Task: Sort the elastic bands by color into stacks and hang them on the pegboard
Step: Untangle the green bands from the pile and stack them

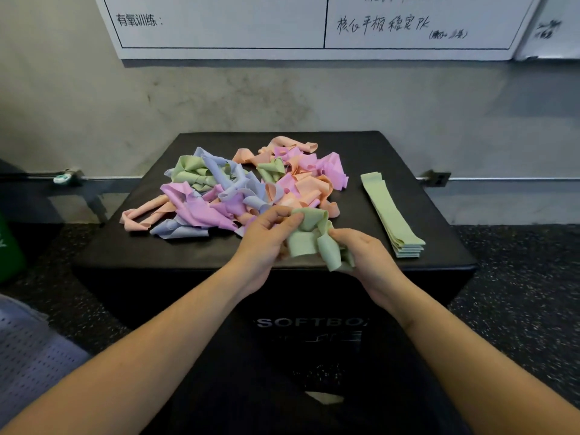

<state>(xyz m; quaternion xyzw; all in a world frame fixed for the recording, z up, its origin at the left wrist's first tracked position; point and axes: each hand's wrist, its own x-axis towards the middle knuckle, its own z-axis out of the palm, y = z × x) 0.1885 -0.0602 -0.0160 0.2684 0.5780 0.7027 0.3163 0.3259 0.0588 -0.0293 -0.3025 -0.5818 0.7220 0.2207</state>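
Observation:
A tangled heap of elastic bands point(232, 186) in pink, peach, blue and green lies on the black soft box point(194, 249). A crumpled green band point(309, 233) is held over the box's front edge between both hands. My left hand point(266, 237) pinches its upper left fold. My right hand point(364, 252) grips its lower right end. A flat stack of green bands point(389, 211) lies on the right side of the box. No pegboard is in view.
A grey concrete wall rises behind the box, with a whiteboard point(219, 26) bearing handwriting on it. Dark speckled floor surrounds the box. A green object point(9, 246) stands at the far left and a perforated grey surface point(28, 356) at the lower left.

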